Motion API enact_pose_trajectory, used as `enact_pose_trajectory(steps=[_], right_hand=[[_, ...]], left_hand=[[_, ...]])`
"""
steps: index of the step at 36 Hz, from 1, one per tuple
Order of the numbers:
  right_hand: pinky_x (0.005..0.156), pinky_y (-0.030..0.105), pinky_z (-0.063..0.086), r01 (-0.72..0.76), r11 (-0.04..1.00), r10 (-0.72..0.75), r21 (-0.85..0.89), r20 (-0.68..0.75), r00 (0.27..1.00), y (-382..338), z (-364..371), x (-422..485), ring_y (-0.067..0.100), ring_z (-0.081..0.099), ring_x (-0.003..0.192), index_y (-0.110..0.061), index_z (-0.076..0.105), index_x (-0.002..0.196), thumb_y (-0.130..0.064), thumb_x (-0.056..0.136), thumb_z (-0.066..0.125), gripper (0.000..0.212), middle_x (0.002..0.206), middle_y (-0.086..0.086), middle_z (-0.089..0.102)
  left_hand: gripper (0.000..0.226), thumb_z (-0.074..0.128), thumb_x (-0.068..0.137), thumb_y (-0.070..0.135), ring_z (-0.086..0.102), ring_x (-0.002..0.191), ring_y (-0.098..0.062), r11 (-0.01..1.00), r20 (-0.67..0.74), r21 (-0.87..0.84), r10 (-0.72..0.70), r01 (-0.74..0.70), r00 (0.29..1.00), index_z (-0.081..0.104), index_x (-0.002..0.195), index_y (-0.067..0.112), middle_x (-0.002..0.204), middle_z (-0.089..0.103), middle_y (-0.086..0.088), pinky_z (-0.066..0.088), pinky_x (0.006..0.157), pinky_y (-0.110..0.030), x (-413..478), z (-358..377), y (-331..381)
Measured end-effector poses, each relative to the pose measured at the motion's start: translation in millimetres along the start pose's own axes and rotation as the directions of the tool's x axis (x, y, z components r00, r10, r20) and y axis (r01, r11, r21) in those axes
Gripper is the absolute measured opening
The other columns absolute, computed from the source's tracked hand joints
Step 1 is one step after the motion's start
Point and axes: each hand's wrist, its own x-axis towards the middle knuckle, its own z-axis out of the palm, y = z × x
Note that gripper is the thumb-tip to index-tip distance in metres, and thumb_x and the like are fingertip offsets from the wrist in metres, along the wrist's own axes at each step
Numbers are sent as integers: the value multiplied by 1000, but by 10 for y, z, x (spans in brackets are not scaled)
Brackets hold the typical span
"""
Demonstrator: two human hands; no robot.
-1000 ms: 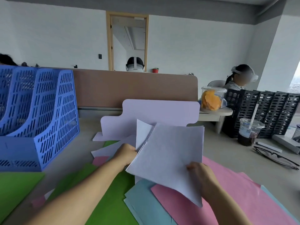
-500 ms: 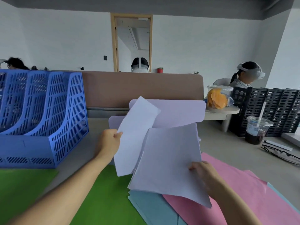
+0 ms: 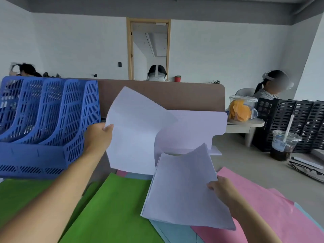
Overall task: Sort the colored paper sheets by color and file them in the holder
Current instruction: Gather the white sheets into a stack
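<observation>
My left hand (image 3: 98, 137) pinches a single white sheet (image 3: 133, 134) by its left edge, thumb on the front. It holds the sheet up in the air just beside the blue holder (image 3: 43, 123), which stands at the left of the table (image 3: 245, 165). My right hand (image 3: 222, 190) grips a thin stack of white sheets (image 3: 182, 190) by its right edge, tilted low over the colored paper. Under it lie green sheets (image 3: 114, 207) on the left, pink sheets (image 3: 271, 216) on the right, and a light blue sheet (image 3: 175, 232) between them. A white card stand (image 3: 196, 130) rises behind the raised sheet. A drink cup (image 3: 284, 146) stands far right.
</observation>
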Motion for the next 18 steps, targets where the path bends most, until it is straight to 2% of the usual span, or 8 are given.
enact_pose_trajectory(steps=[4, 7, 10, 13, 15, 18], right_hand=[[54, 26, 41, 3, 999, -6, -48, -63, 998, 4, -10, 34, 25, 57, 57, -3, 63, 78, 7, 81, 50, 18, 63, 9, 61], [58, 28, 47, 13, 998, -18, -68, -77, 997, -1, -2, 13, 28, 63, 62, -6, 67, 82, 5, 79, 50, 20, 67, 10, 67], [61, 31, 52, 31, 998, -34, -63, -57, 998, -9, 27, -9, 31, 68, 68, -7, 67, 83, 5, 80, 51, 20, 74, 12, 71], [59, 30, 52, 41, 999, -42, -29, -37, 998, -17, 50, -16, 28, 67, 63, -8, 66, 79, 7, 82, 51, 21, 72, 10, 70], [61, 32, 53, 41, 999, -42, -28, -34, 999, -13, 55, -8, 30, 68, 65, -7, 67, 81, 7, 81, 51, 21, 74, 11, 71], [62, 33, 53, 29, 999, -30, -23, -43, 999, -1, 53, 2, 33, 68, 68, -2, 68, 84, 7, 79, 51, 20, 78, 16, 71]], left_hand=[[52, 57, 94, 20, 20, 53, -17, 993, 34, -52, -100, 102, 994, 18, 60, 19, 57, 17, -2, 13, 59, -28, 56, -55, -222], [40, 58, 93, 24, 32, 60, -16, 977, 56, -97, -184, 189, 981, 32, 64, 16, 65, 32, -4, 16, 56, -27, 60, -57, -300], [42, 61, 92, 23, 29, 57, -15, 955, 95, -144, -249, 260, 964, 30, 64, 24, 66, 29, 1, 16, 55, -26, 36, -21, -321], [28, 63, 90, 26, 41, 73, -16, 948, 153, -150, -259, 281, 954, 42, 73, 21, 77, 40, -2, 25, 60, -26, -28, 26, -332], [32, 62, 90, 25, 37, 70, -16, 948, 153, -159, -253, 276, 955, 39, 69, 20, 73, 36, -3, 22, 60, -26, -71, 45, -320], [46, 58, 92, 22, 23, 57, -16, 958, 104, -184, -202, 218, 974, 24, 61, 19, 60, 20, -3, 13, 58, -27, -131, 42, -245]])
